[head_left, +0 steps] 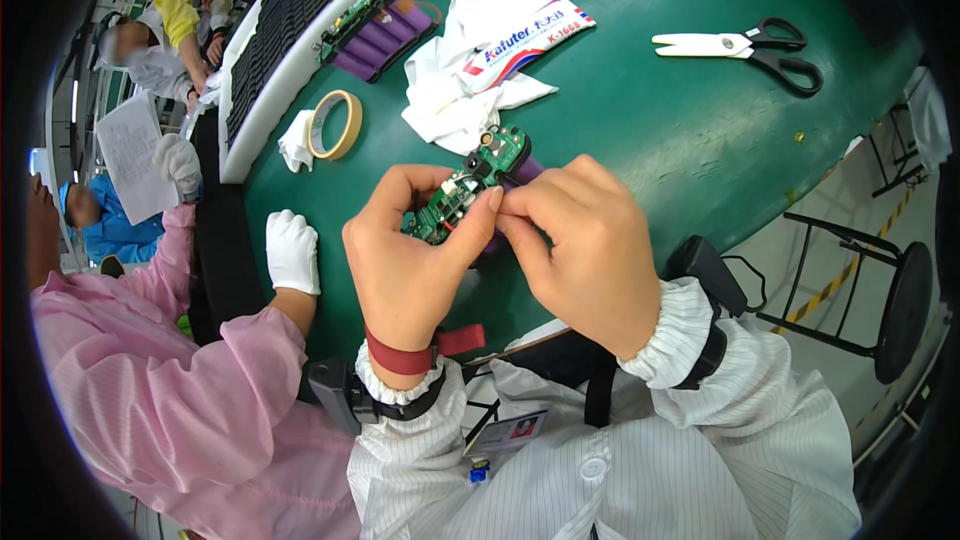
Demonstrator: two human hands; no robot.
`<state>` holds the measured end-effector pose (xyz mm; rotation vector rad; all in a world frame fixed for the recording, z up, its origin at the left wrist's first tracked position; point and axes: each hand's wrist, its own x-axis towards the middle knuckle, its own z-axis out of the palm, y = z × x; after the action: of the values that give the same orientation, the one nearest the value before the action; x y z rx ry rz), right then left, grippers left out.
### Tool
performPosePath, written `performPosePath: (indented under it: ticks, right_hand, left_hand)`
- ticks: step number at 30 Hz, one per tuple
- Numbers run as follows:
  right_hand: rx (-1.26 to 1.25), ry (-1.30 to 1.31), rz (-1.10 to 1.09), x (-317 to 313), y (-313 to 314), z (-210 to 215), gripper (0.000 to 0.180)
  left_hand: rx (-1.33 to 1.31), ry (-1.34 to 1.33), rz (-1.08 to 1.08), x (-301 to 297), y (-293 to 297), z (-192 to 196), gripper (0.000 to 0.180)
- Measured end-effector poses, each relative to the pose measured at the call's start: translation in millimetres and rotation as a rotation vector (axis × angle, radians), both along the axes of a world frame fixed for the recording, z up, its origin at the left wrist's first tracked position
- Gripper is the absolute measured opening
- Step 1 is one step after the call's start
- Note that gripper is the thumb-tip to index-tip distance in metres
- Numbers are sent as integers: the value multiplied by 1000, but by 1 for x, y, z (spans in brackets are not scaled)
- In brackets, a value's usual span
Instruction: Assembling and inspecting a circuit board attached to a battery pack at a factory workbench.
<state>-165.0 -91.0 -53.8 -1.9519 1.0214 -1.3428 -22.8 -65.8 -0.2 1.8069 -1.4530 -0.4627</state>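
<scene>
A green circuit board point(456, 202) with purple battery cells point(525, 171) beneath it is held up over the table in front of me. My left hand point(408, 245) is closed round the near left side of this battery pack, thumb lying along the board. At the board's right edge my right hand point(580, 240) is pinched, thumb and index fingertips together beside a short black piece. What sits between those fingertips is hidden. Just beyond the pack lies a crumpled white cloth point(450, 65), with a white, red and blue glue tube point(530, 43) on it.
Black-handled scissors point(750, 52) lie at far right. A tape roll point(335, 125) and crumpled white tissue point(297, 141) are at left, near another purple battery pack point(385, 38) and a white-edged tray point(290, 40). A co-worker's white-gloved hand point(292, 252) rests on the green table point(640, 130); a stool point(900, 310) stands right.
</scene>
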Motion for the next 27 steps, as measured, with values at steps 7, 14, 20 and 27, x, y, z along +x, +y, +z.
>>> performPosePath:
  ticks: [7, 14, 20, 27]
  right_hand:
    - [-137, 118, -39, 3, 8, -7, 4]
    - [-129, 140, -56, -2, 10, 7, 13]
    - [-181, 223, -77, 12, -1, 9, 20]
    - [-244, 349, -50, 23, -13, 13, 20]
  left_hand:
    - [111, 153, -7, 10, -4, 5, 28]
    - [133, 142, -31, 16, -10, 4, 29]
    - [154, 158, -113, 34, -24, -2, 26]
    - [170, 292, -183, 56, -40, -19, 28]
